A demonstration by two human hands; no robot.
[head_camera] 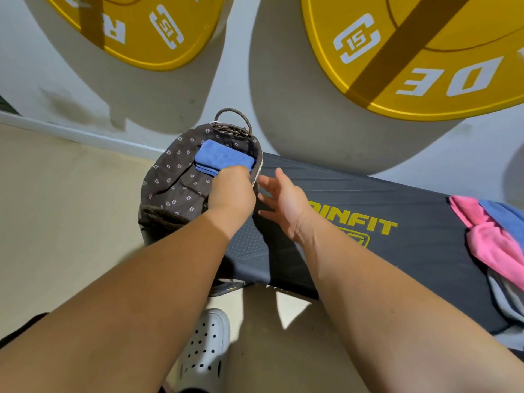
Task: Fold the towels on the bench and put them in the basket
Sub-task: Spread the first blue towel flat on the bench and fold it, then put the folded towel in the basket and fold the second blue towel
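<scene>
A folded blue towel [224,159] is held over the opening of a brown wicker basket [175,180] with a flower-print liner. My left hand [231,191] grips the towel's near edge above the basket. Just right of it, my right hand [283,198] hovers open with fingers apart over the end of the black bench [411,245]. At the bench's far right lie unfolded towels: a pink one [490,239], a blue one [504,219] and a grey one [507,299].
The basket stands on the beige floor at the bench's left end, close to the white wall. Two large yellow weight plates [411,52] hang on that wall. A foot in a white clog [207,347] stands on the floor below the bench.
</scene>
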